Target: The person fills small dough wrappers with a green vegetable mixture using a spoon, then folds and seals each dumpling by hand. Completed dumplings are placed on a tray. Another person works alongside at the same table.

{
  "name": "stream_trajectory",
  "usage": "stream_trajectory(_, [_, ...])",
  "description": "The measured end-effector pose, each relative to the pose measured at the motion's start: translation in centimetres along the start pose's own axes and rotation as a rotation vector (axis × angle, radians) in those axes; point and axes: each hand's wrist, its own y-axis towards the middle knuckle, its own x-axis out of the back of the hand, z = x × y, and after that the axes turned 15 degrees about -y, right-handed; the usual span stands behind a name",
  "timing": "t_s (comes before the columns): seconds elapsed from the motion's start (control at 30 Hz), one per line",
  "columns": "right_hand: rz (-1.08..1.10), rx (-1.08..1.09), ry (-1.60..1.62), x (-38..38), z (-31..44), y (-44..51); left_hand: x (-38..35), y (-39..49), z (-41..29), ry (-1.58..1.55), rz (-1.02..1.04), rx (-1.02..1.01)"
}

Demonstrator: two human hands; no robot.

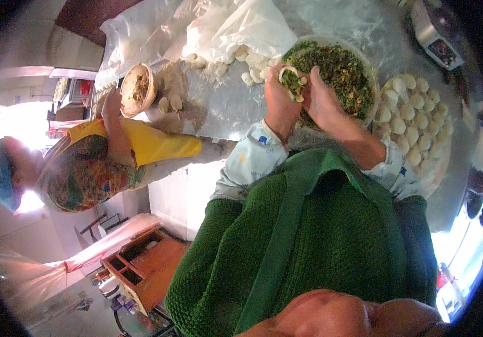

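My left hand cups a round dough wrapper with chopped green filling showing in its open top. From the other side, my right hand meets the wrapper's edge; one digit points up, and the exact grip of the other fingers is partly hidden. Just beyond my right hand is a wide bowl full of chopped green and brown filling. Pale dough pieces lie on the floured metal table, beyond my left hand, partly under a clear plastic sheet.
On the right, a round tray carries several pale round dough pieces. A scale stands at the far right. To the left, a co-worker in a blue cap stands by a filling bowl. A wooden drawer unit is lower left.
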Motion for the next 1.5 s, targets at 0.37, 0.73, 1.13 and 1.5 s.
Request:
stream_trajectory(0.37, [-0.024,-0.121,-0.136,-3.0,8.2,-4.4,0.9,0.6,-1.5,-0.109,-0.085,-0.093])
stream_trajectory(0.73, [-0.07,0.931,-1.11,1.2,9.5,-4.2,1.4,-0.3,0.6,0.239,0.057,0.065])
stream_trajectory(1.13, [0.285,0.563,-1.034,1.9,17.2,-3.4,-1.8,-2.9,0.0,1.176,0.65,-0.409])
stream_trajectory(1.5, [-0.02,1.087,-0.902,1.1,14.4,-5.6,-2.5,-4.9,1.3,0.739,0.643,-0.299])
